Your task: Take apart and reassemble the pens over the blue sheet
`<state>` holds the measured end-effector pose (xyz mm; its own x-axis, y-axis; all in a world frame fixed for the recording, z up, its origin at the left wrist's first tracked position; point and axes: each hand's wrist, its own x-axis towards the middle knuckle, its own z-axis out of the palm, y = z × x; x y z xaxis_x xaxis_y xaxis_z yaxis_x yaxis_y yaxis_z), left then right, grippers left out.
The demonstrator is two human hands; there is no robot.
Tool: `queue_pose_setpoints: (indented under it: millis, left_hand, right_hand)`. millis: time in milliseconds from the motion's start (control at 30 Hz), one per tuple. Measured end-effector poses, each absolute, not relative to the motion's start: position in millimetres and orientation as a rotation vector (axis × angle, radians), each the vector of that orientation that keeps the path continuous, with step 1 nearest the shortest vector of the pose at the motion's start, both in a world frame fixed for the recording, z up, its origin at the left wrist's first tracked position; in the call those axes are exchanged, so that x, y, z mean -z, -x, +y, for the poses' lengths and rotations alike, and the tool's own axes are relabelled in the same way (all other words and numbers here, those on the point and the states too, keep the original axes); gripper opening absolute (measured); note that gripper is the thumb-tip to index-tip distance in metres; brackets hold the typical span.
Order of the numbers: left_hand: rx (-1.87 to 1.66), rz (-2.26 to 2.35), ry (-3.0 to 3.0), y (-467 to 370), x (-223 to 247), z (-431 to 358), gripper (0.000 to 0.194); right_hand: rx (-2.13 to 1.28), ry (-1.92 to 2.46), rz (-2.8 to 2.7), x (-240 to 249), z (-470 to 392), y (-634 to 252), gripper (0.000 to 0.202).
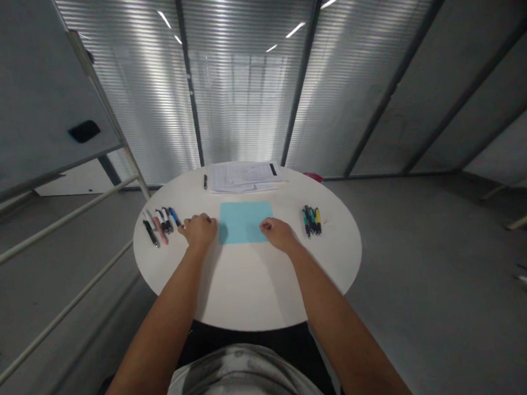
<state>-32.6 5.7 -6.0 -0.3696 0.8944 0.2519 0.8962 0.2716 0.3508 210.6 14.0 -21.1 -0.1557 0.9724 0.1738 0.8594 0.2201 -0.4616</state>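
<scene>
A light blue sheet (244,220) lies flat on the round white table (247,284). My left hand (200,230) is closed just left of the sheet, its fingers curled down and its little finger near the pens. What it may hold is hidden. Over the sheet's right edge, my right hand (279,231) is closed in a pinch; anything between its fingertips is too small to make out. Several pens and markers (161,224) lie to the left of my left hand. To the right of my right hand is a group of green, black and yellow pens (311,221).
Stacked printed papers (243,176) lie at the table's far side, a dark pen (205,182) beside them. A whiteboard on a pale metal frame (108,112) stands at the left. Behind the table are glass panels with blinds (237,90).
</scene>
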Motion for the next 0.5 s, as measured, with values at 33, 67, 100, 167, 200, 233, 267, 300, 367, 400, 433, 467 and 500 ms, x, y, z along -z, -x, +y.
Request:
queue_pose_setpoints:
  millis: [33,67,100,167,200,233,267,300,367,400,433,467,500]
  left_hand:
    - [0.714,-2.471,1.751,31.5,5.2,5.1,0.033]
    - [0.731,-2.449,1.734,30.7,4.4,4.4,0.033]
    - [0.74,-2.447,1.718,30.3,3.9,3.8,0.033]
    - [0.729,-2.499,1.71,30.8,3.6,3.3,0.033]
    - [0.71,-2.533,1.721,31.5,3.8,3.5,0.033]
    - [0.685,-2.559,1.741,32.4,4.2,3.9,0.033]
    - [0.661,-2.572,1.764,33.4,4.7,4.5,0.034]
    - [0.641,-2.573,1.781,34.4,5.2,5.1,0.034]
    - [0.626,-2.553,1.79,36.1,6.3,6.2,0.036]
    - [0.627,-2.542,1.79,36.8,6.7,6.6,0.036]
    - [0.632,-2.531,1.788,37.5,7.0,6.8,0.037]
    - [0.635,-2.522,1.783,38.2,7.1,7.0,0.037]
    - [0.637,-2.516,1.779,38.9,7.1,7.0,0.037]
  right_hand:
    - [-0.354,1.688,-2.071,21.2,14.1,-210.4,0.017]
    - [-0.356,1.686,-2.07,21.1,14.0,-210.4,0.017]
    - [-0.358,1.686,-2.068,20.9,13.7,-210.5,0.017]
    - [-0.359,1.687,-2.065,20.1,12.8,-210.8,0.017]
    - [-0.358,1.687,-2.066,19.6,12.3,-210.9,0.017]
    - [-0.353,1.685,-2.068,19.0,11.9,-211.0,0.017]
    - [-0.349,1.681,-2.071,18.6,11.6,-211.0,0.017]
    - [-0.344,1.679,-2.073,18.3,11.5,-210.9,0.016]
    - [-0.34,1.682,-2.073,18.2,11.6,-210.8,0.016]
    - [-0.34,1.684,-2.073,18.4,11.9,-210.8,0.016]
    - [-0.339,1.686,-2.072,18.9,12.2,-211.0,0.016]
    - [-0.34,1.687,-2.072,19.6,12.6,-211.3,0.016]
    - [-0.339,1.682,-2.073,20.5,12.9,-211.7,0.016]
